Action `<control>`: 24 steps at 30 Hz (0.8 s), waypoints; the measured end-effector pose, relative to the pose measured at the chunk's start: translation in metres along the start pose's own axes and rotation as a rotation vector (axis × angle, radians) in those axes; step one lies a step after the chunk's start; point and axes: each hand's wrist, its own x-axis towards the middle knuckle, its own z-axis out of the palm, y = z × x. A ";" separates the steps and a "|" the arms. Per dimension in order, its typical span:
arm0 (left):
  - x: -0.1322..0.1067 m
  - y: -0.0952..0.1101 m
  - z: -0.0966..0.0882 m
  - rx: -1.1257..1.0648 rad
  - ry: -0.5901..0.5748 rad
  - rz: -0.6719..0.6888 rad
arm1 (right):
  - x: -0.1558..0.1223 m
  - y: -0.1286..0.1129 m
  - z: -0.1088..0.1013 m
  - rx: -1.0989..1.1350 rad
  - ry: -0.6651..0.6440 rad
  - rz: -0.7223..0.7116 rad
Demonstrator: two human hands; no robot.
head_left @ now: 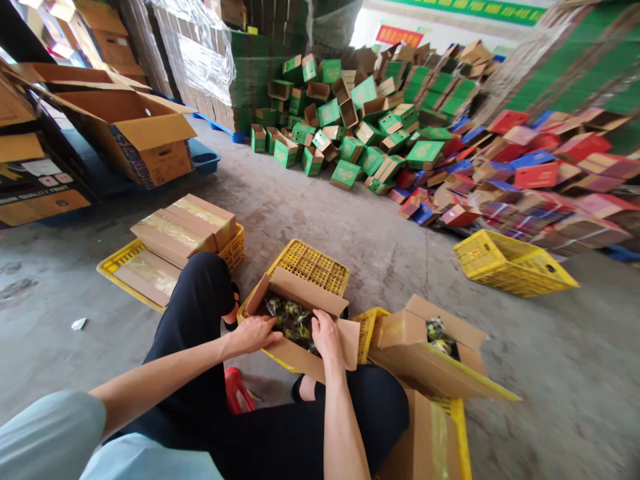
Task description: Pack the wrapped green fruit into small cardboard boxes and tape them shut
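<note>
An open cardboard box (300,357) sits on a yellow plastic crate (313,263) between my knees. Dark items in clear wrappers (293,319) fill the box. My left hand (255,333) rests on the box's near left edge, fingers reaching in among the wrapped items. My right hand (326,333) reaches into the box from the right, its fingers curled down inside and hidden by the contents. Whether either hand grips anything is hidden.
A second open carton (425,363) with similar contents stands at my right on another yellow crate (370,320). Taped cartons (183,227) lie on a yellow crate at the left. An empty yellow crate (510,263) sits at right. Heaps of green boxes (345,127) and red and blue boxes (525,173) cover the floor behind.
</note>
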 end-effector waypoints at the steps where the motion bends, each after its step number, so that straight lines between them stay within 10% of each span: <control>1: -0.006 0.000 0.004 0.014 0.026 0.026 | -0.001 -0.004 0.000 0.011 0.010 -0.031; 9: -0.015 0.006 0.024 0.063 0.248 0.083 | 0.005 -0.043 0.015 0.099 -0.063 -0.289; 18: -0.012 0.010 0.026 0.056 0.349 0.056 | 0.043 -0.085 0.081 -0.075 -0.267 -0.105; 24: -0.009 0.011 0.016 -0.027 0.251 0.029 | 0.049 -0.070 0.077 -0.015 -0.270 -0.068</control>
